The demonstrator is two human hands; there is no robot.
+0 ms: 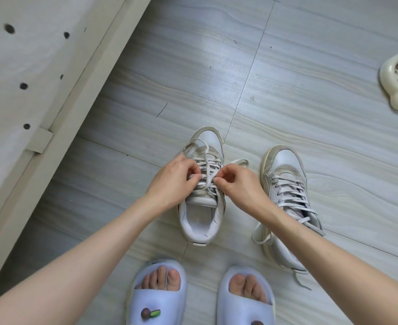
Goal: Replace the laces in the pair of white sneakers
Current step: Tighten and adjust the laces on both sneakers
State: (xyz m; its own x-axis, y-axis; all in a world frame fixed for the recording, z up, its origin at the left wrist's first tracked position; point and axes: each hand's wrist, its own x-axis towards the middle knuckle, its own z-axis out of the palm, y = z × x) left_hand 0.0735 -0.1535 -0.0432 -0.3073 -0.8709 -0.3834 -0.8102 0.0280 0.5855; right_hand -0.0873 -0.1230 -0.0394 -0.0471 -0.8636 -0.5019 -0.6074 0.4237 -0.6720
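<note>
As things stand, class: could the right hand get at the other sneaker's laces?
Probably yes. The right hand pinches the lace of the sneaker being worked; the other sneaker lies just beside its wrist, nothing between them.

Bare floor (287, 66) beyond sneakers (285, 184); bed frame (59, 127) at left.

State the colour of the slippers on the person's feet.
Pale lavender-blue slippers, seen in the head view.

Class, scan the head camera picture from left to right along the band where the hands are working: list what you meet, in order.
pale board with dark holes → left hand → sneaker being laced → right hand → second sneaker
</note>
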